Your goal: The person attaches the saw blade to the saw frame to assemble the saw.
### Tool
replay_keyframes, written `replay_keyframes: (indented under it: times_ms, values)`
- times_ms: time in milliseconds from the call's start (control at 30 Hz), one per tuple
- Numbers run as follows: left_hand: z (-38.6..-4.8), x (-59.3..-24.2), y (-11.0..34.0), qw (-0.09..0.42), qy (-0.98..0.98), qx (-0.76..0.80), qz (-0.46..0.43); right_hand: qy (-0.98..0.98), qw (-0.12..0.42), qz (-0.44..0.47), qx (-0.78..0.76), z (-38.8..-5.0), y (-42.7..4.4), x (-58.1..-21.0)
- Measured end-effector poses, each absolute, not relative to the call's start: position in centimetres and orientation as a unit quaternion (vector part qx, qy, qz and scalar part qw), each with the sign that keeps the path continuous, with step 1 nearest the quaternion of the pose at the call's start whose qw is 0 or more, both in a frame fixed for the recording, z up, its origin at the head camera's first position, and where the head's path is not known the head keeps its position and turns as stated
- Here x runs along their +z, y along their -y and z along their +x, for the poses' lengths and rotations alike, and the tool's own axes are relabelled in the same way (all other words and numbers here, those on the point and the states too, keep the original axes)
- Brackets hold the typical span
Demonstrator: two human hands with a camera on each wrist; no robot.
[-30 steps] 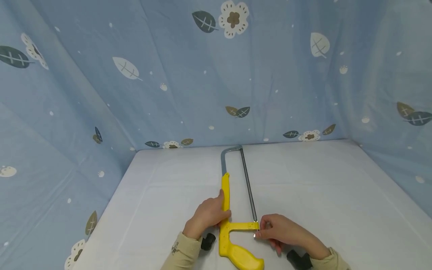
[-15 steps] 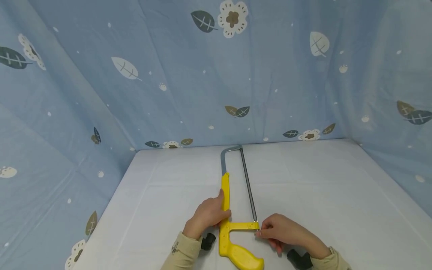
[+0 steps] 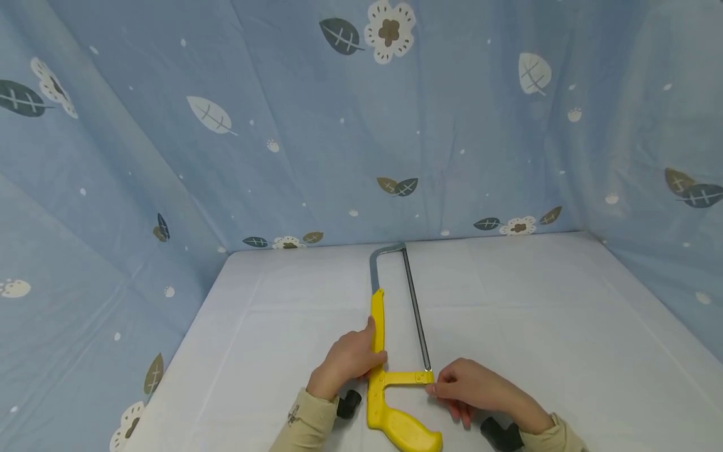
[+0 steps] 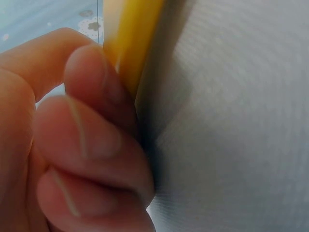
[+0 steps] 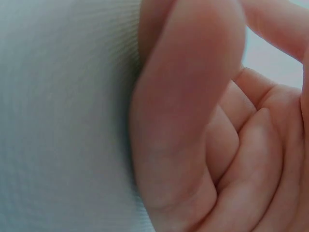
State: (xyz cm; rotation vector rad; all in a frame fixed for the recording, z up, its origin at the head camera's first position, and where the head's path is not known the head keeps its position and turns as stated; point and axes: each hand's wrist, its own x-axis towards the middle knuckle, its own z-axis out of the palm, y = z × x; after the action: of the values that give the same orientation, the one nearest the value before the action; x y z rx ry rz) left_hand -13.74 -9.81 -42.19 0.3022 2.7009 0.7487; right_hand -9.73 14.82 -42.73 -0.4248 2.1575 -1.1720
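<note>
A hacksaw [image 3: 375, 326] with a yellow frame and handle lies flat on the white tabletop, its grey front arm pointing away from me. Its dark blade [image 3: 415, 307] runs along the right side, down to the yellow cross-arm. My left hand [image 3: 347, 358] grips the yellow frame above that cross-arm, thumb lying along it; the left wrist view shows curled fingers against the yellow frame [image 4: 140, 43]. At the cross-arm's right end, my right hand [image 3: 474, 386] pinches the small metal wing nut below the blade, which the fingertips hide. The right wrist view shows only curled fingers and cloth.
White cloth covers the table [image 3: 536, 301]. A blue patterned curtain [image 3: 339, 125] stands behind it and along both sides. Black wrist devices [image 3: 348, 405] sit by both sleeves. The saw's far end reaches close to the back curtain.
My right fingertips have shifted slightly at the wing nut, whose silver end showed earlier and is now covered. The left hand and the hacksaw have stayed still.
</note>
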Motion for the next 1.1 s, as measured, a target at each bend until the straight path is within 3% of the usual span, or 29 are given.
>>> replay_keyframes:
  times_ms: [1100]
  values:
    - [-13.77,-42.02,9.80,0.159,-0.946,0.261,0.106,-0.827,0.315,-0.153,-0.441,-9.52,-14.33,-42.40]
